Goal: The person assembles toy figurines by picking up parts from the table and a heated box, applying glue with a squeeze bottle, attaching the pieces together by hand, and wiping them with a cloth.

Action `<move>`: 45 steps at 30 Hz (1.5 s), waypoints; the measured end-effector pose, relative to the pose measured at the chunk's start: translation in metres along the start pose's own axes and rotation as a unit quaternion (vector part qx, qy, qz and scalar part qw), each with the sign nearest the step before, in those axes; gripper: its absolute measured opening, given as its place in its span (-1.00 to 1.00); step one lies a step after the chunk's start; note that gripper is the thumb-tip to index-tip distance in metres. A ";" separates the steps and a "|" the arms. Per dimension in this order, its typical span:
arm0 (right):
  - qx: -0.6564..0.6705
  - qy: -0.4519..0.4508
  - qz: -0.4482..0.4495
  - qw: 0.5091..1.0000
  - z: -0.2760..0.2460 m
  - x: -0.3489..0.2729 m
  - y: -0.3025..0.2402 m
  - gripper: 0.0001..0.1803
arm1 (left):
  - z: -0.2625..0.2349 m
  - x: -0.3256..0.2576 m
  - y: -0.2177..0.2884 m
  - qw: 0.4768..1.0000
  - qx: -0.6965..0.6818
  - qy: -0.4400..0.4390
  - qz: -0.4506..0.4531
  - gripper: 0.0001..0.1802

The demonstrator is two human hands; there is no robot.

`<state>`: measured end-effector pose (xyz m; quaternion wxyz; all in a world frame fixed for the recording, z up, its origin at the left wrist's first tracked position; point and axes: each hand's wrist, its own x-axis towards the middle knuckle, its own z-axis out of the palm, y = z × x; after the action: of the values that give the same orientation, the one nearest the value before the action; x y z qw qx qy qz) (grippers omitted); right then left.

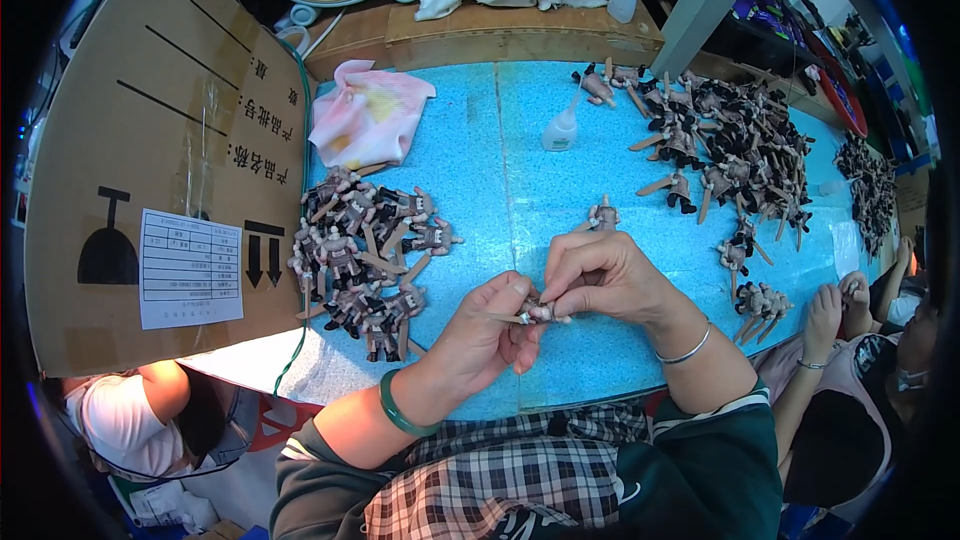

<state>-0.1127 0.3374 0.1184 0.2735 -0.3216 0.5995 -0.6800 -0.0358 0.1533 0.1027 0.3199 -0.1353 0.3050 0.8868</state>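
Note:
Between my two hands is a small toy figure (541, 313) in brown-grey and pale tones, held over the near middle of the blue work surface (470, 200). My left hand (482, 332) grips it from the left with thumb and fingers, a thin tan strip jutting out beside the thumb. My right hand (612, 275) pinches its other side, and the fingers cover much of it. Just beyond my right hand lies a single figure (603, 213). To the left is a heap of similar figures (345, 250) with tan strips and black legs.
A larger figure pile (735, 135) spreads at the right, with a small cluster (764, 302) nearer. A white squeeze bottle (562, 130) stands beyond my hands. A pink-yellow cloth (372, 118) lies beside a tall cardboard box (190, 70). A co-worker's hands (840, 305) are at far right.

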 end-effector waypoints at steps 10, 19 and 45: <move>-0.096 0.060 -0.085 0.990 -0.005 -0.005 -0.003 -0.84 | 0.007 -0.005 0.002 0.972 0.152 -0.033 0.177 -0.83; 0.013 0.244 -0.065 0.968 -0.006 -0.012 -0.009 -0.96 | 0.009 -0.032 0.055 0.651 0.569 0.273 0.422 -0.80; -0.223 0.207 0.057 0.951 -0.016 -0.014 0.004 -0.63 | 0.018 -0.006 0.007 0.749 0.492 0.159 0.414 -0.58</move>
<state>-0.1160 0.3577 0.1122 0.1028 -0.1916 0.7966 -0.5641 -0.0361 0.1576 0.1224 -0.1096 0.0415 0.7718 0.6250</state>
